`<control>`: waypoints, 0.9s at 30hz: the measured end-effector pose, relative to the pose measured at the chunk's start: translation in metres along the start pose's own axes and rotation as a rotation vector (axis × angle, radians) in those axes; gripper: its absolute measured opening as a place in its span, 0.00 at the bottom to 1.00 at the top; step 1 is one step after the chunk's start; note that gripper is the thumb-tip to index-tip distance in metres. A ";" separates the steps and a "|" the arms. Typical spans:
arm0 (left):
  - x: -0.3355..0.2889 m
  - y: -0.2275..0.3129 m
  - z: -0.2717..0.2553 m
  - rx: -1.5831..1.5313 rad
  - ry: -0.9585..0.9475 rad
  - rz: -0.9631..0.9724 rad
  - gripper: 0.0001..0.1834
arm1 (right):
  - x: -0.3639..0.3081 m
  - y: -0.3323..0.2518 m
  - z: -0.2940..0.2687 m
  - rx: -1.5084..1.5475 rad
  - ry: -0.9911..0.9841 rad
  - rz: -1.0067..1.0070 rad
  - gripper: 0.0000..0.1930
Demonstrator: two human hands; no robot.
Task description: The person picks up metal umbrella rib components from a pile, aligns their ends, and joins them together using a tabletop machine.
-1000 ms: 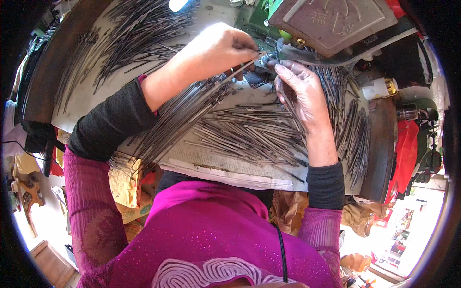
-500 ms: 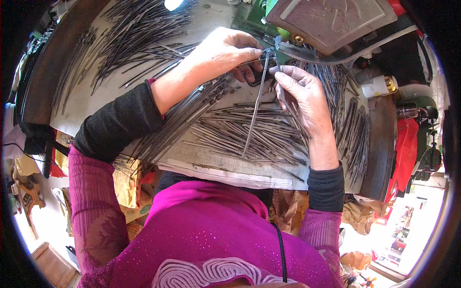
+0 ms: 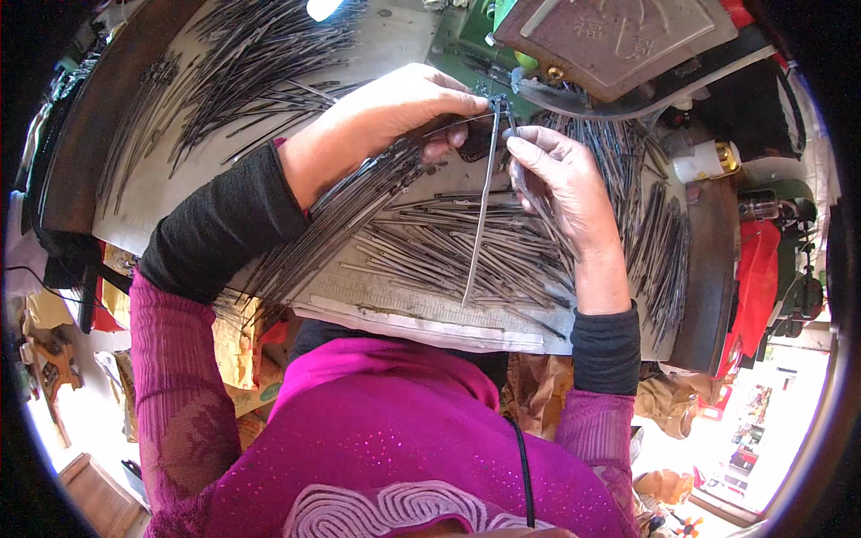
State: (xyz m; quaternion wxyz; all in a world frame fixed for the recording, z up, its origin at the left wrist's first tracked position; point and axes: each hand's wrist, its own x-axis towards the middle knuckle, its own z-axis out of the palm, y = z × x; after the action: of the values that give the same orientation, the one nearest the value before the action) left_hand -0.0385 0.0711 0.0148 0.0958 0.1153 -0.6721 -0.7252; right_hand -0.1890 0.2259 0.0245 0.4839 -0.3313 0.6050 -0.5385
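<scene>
My left hand (image 3: 421, 108) is closed, thumb and finger pinching near the top of a long grey metal strip (image 3: 482, 215), which hangs slanting down with its lower end over the paper-covered work surface. A thin wire-like line also runs beside those fingertips. To its right, my right hand (image 3: 558, 170) is closed round a darker thin metal strip (image 3: 511, 118), whose top comes close to the grey one's. Whether the two tops are joined is too small to tell. Below both hands lies a spread pile of similar thin strips (image 3: 457, 247).
More strip piles lie at the far left (image 3: 260, 63), under my left forearm (image 3: 332, 220) and at the right (image 3: 659, 260). A green machine with a brown metal plate (image 3: 619, 45) stands just beyond my hands. Wooden edges (image 3: 708, 278) bound the surface.
My left hand has shifted slightly left and its fingertips have lowered. My right hand has moved a little left. The hanging strip's lower end has swung slightly right and nearer to me.
</scene>
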 end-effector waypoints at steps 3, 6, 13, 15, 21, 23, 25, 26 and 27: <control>0.002 0.001 0.000 -0.030 -0.019 0.004 0.14 | -0.002 0.000 0.000 -0.018 -0.025 0.053 0.12; 0.003 0.002 -0.004 0.133 0.013 -0.007 0.15 | -0.009 -0.010 0.007 -0.200 -0.223 0.113 0.13; 0.003 0.010 0.006 0.360 0.026 -0.044 0.18 | -0.010 -0.009 0.012 -0.346 -0.308 0.137 0.12; 0.004 0.010 0.003 0.565 -0.074 -0.060 0.17 | -0.006 -0.004 0.005 -0.326 -0.205 0.117 0.12; 0.005 0.007 0.003 0.558 -0.115 -0.055 0.18 | -0.002 0.001 -0.005 -0.153 -0.089 0.099 0.12; 0.003 0.007 0.001 0.559 -0.102 -0.046 0.18 | 0.001 -0.001 -0.009 -0.058 -0.109 0.100 0.12; 0.003 0.005 0.000 0.509 -0.059 -0.004 0.18 | 0.003 -0.001 -0.013 0.030 -0.105 0.090 0.12; 0.004 0.006 0.000 0.507 -0.061 -0.004 0.18 | 0.003 0.000 -0.016 0.116 -0.101 0.079 0.12; 0.005 0.007 0.001 0.593 -0.060 0.056 0.18 | 0.005 0.001 -0.020 0.124 -0.132 0.053 0.13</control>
State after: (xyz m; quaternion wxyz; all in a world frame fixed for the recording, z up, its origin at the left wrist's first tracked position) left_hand -0.0437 0.0696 0.0218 0.0581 0.0983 -0.8600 -0.4973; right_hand -0.2094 0.2285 0.0213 0.5565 -0.3195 0.5457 -0.5390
